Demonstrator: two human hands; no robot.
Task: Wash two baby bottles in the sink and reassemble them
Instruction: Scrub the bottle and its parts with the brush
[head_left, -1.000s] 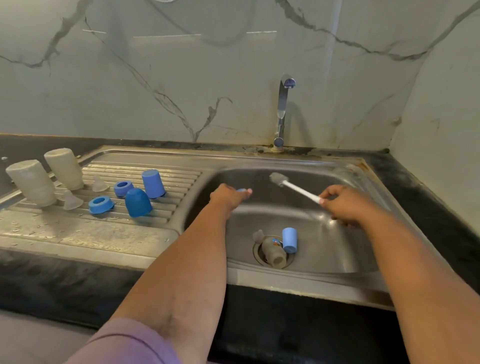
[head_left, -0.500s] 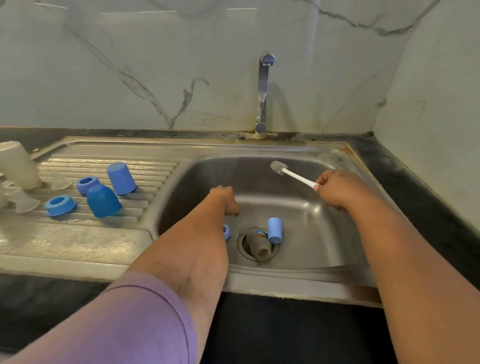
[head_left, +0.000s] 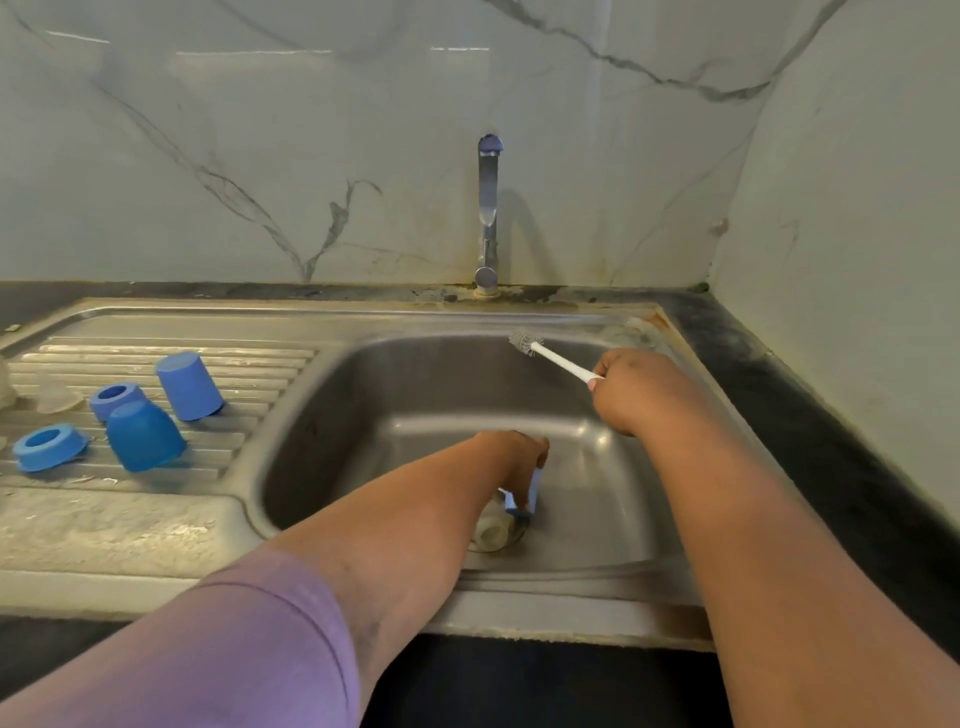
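My left hand (head_left: 517, 460) reaches down to the drain of the steel sink (head_left: 332, 415) and its fingers close on a blue piece (head_left: 522, 501) there. A small cloudy bottle part (head_left: 491, 532) lies on the drain just below it. My right hand (head_left: 636, 387) grips the white handle of a small bottle brush (head_left: 527, 344), held above the basin's back right. On the drainboard (head_left: 119, 530) stand two blue caps (head_left: 189, 384) (head_left: 143, 434) and two blue rings (head_left: 111, 397) (head_left: 47, 444). A clear teat (head_left: 54, 395) sits at the far left.
The tap (head_left: 487, 208) stands behind the basin and no water is running. Marble walls close in behind and on the right. Dark counter (head_left: 810, 431) borders the sink on the right and front.
My left hand has dropped from the basin's left side to the drain and taken hold of the blue piece. The view has swung right, pushing the upturned bottles out of frame.
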